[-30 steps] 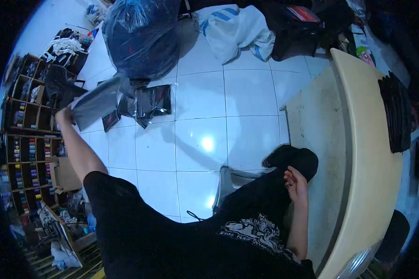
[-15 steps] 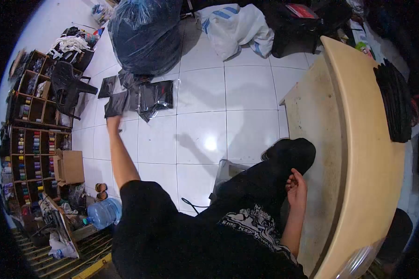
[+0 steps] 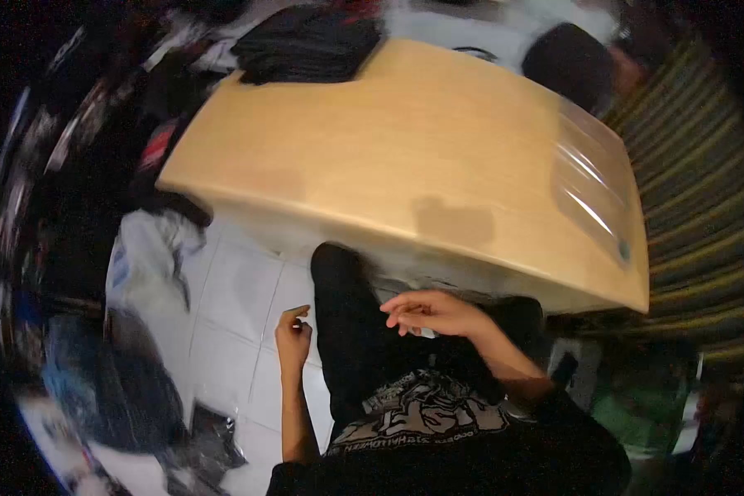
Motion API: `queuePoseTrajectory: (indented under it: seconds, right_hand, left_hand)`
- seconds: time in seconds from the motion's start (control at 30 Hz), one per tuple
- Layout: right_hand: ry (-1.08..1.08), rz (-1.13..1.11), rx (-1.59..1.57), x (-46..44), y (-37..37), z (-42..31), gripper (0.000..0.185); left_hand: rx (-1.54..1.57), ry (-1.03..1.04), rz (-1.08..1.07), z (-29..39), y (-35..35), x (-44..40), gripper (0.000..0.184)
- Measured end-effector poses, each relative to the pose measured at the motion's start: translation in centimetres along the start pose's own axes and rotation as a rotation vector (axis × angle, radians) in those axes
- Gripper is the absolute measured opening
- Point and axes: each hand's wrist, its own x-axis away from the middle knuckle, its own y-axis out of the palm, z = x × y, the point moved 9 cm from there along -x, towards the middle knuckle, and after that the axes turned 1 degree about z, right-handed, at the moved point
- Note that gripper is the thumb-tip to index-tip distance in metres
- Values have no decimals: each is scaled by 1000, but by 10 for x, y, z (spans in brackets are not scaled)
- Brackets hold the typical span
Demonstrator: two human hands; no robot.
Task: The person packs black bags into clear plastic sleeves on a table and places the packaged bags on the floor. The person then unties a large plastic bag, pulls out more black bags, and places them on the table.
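My left hand (image 3: 293, 331) is raised above the tiled floor, left of my knee. Its fingers are loosely curled and apart, and nothing shows in them. Over my lap, my right hand (image 3: 430, 314) hangs with its fingers partly stretched, just short of the table's near edge. A small pale spot shows beneath it, too blurred to name. The light wooden table (image 3: 372, 140) spreads in front of me. On its far left lies a stack of folded black cloth (image 3: 310, 50); on its right end are clear plastic sleeves (image 3: 591, 190).
Black plastic-wrapped packets (image 3: 215, 434) lie on the floor at lower left, beside a big dark plastic bag (image 3: 112, 380). A white sack (image 3: 153, 256) sits by the table's left corner. A dark round-topped object (image 3: 569, 66) stands beyond the table.
My view has swung right, from the floor to the table. My left hand has left the black packet on the floor and come back near my knee. My right hand is now over my lap.
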Motion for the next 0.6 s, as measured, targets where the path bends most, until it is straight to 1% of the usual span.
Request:
queuePoseTrajectory:
  seconds: [0.03, 0.1, 0.17, 0.2, 0.27, 0.3, 0.33, 0.37, 0.4, 0.47, 0.5, 0.53, 0.57, 0.6]
  right_hand:
    - [-77, -10, 13, 21, -15, -21, 29]
    - [-152, 351, 17, 84, -91, -49, 29]
    - [-247, 877, 214, 150, -179, -73, 29]
    - [-317, 1016, 244, 180, -221, -67, 30]
    - [-158, 1308, 754, 221, -268, -84, 30]
    - [-109, 1316, 899, 226, -274, -86, 31]
    - [-65, 1315, 1051, 227, -278, -88, 31]
    - [-15, 1304, 1197, 225, -280, -88, 32]
    - [92, 1237, 1070, 220, -289, -72, 32]
    - [-91, 1271, 1301, 219, -284, -74, 30]
    - [-181, 1276, 1414, 216, -270, -84, 29]
    - [-231, 1314, 1289, 218, -268, -88, 25]
    - [-175, 1340, 1239, 219, -269, -89, 24]
    - [-114, 1363, 1192, 221, -272, -89, 24]
  left_hand:
    - [123, 133, -226, 62, 34, -17, 35]
    - [658, 78, -672, 165, 94, -9, 36]
    - [579, 268, -952, 245, 132, 9, 35]
    - [485, 348, -1079, 277, 152, 17, 32]
    - [371, 435, -1171, 319, 194, 18, 30]
    - [400, 424, -1176, 342, 210, 13, 26]
    - [430, 422, -1114, 356, 224, 6, 23]
    - [426, 423, -1125, 372, 241, -2, 23]
    - [419, 425, -1134, 383, 259, -10, 24]
    - [244, 635, -903, 398, 291, -35, 30]
    - [149, 782, -801, 408, 302, -40, 32]
    - [56, 925, -692, 417, 313, -43, 34]
    - [-41, 1066, -578, 425, 320, -42, 36]
    - [-71, 1140, -513, 431, 327, -39, 36]
